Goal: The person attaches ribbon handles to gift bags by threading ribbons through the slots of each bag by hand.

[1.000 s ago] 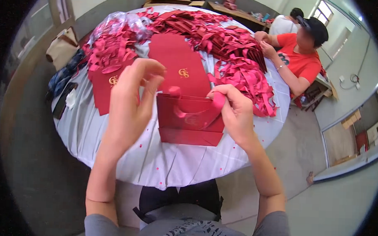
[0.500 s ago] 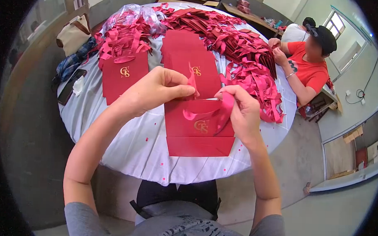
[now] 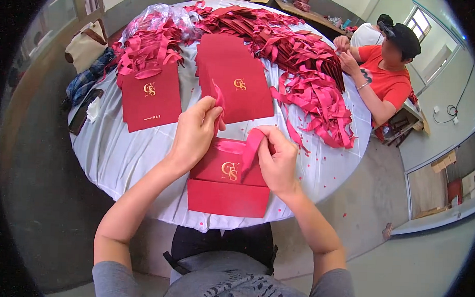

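A flat dark-red paper gift bag (image 3: 228, 199) with a gold emblem lies in front of me at the table's near edge. My left hand (image 3: 194, 134) is closed at its top left, pinching a pink ribbon (image 3: 217, 95) that stands up above the fingers. On the right, my right hand (image 3: 279, 163) grips a loop of pink ribbon (image 3: 251, 148) that hangs over the bag's front. Part of the bag's upper edge is hidden by my hands. Just beyond lies a stack of red bags (image 3: 235, 59), and to the left another red bag (image 3: 152, 101).
Heaped ribbon-handled bags (image 3: 298, 51) cover the far side of the round white-clothed table (image 3: 147, 190). Loose pink ribbons (image 3: 320, 107) lie to the right. A phone (image 3: 86, 112) and tissue (image 3: 93, 110) sit at the left edge. A co-worker in red (image 3: 389, 78) works at the right.
Both hands and the bag have come nearer and slightly left. My left hand has turned more upright, with its ribbon raised. More of the stack behind shows now.
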### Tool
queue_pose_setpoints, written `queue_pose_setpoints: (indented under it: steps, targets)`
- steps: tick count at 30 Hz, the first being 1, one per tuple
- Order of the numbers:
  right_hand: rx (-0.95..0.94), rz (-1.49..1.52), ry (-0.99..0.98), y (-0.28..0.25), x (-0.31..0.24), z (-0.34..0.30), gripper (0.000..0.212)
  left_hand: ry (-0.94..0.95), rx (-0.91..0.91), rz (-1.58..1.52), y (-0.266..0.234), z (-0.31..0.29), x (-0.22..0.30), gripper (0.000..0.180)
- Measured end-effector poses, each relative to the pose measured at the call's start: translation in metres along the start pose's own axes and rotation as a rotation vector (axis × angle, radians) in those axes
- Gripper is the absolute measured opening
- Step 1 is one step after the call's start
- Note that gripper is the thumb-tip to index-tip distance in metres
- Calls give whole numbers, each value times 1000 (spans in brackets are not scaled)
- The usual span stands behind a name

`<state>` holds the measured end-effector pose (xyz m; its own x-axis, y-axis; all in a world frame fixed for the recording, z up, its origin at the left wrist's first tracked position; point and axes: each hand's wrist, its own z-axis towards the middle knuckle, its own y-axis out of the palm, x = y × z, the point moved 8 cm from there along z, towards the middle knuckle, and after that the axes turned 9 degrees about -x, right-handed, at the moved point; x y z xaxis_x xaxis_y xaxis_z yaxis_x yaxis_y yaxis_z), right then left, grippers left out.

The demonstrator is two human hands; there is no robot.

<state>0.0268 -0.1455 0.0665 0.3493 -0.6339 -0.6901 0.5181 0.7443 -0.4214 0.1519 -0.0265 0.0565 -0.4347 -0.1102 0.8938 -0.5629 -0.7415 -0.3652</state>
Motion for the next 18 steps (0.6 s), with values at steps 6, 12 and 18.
queue_pose_setpoints:
  steps: [6, 12, 18]
  targets:
    - [-161, 188, 505, 23, 71, -18, 21, 82, 43, 454, 5, -22, -11, 22]
    - [-219, -292, 192, 3, 41, -8, 15, 570, -356, 622, 55, -93, 36, 48]
    - [-250, -57, 510, -2, 72, 8, 14, 572, -610, 688, 77, -107, 38, 73]
